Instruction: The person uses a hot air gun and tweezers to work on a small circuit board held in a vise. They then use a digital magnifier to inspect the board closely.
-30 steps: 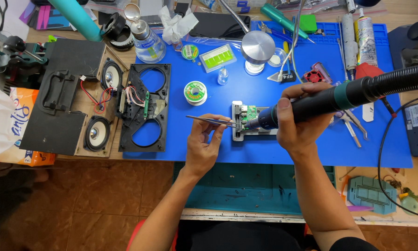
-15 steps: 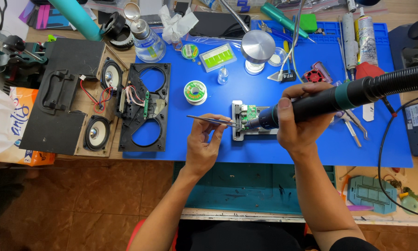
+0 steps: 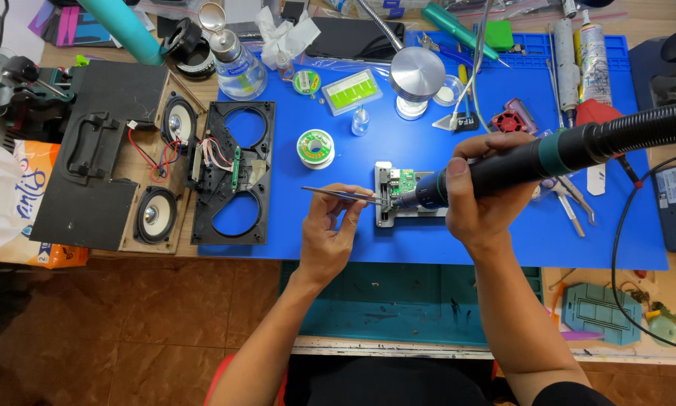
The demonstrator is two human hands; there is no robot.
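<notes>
My left hand [image 3: 330, 233] pinches thin metal tweezers [image 3: 341, 195], whose tips reach the small green circuit board [image 3: 406, 181]. The board is clamped in a grey metal holder [image 3: 384, 213] on the blue work mat [image 3: 293, 225]. My right hand [image 3: 482, 197] grips a black hot-air tool [image 3: 556, 154] with a ribbed hose running off to the right. Its nozzle points at the right side of the board, just beside the tweezer tips.
A dismantled black speaker case with two speaker cones [image 3: 156, 214] and a black front frame [image 3: 230, 173] lies at the left. A solder spool [image 3: 315, 147], glass bottle [image 3: 240, 68], round metal lamp head [image 3: 417, 74] and several hand tools [image 3: 571, 210] crowd the mat's back and right.
</notes>
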